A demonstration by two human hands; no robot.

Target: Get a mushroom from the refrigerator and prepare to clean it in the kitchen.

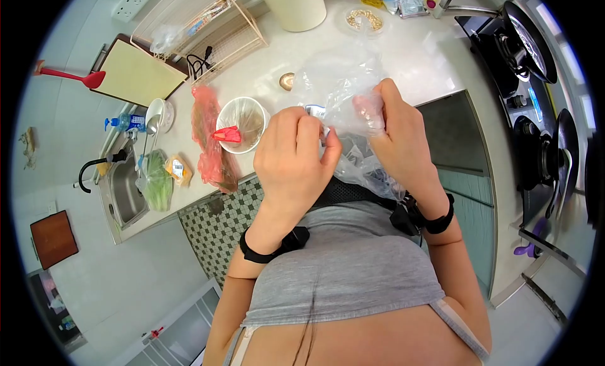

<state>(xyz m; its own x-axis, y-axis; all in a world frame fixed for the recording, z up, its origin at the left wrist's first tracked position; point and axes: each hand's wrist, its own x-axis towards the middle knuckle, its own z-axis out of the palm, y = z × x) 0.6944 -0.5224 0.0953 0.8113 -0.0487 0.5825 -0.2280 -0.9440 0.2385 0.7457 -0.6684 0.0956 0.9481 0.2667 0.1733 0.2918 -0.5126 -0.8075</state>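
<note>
Between my hands a clear plastic bag is stretched over the counter's front edge. My left hand pinches part of the bag near a printed label. Fingers of my right hand are wrapped in the film at the bag's right side. Crumpled clear plastic hangs below, against my waist. Just left of my left hand stands a white tub covered with clear film, a red clip on it. A small round brownish object lies behind the bag.
A red plastic bag lies left of the tub. Bagged green vegetables and a yellow packet sit beside the sink. A wire rack and cream bin stand behind. To the right is a gas stove with pans.
</note>
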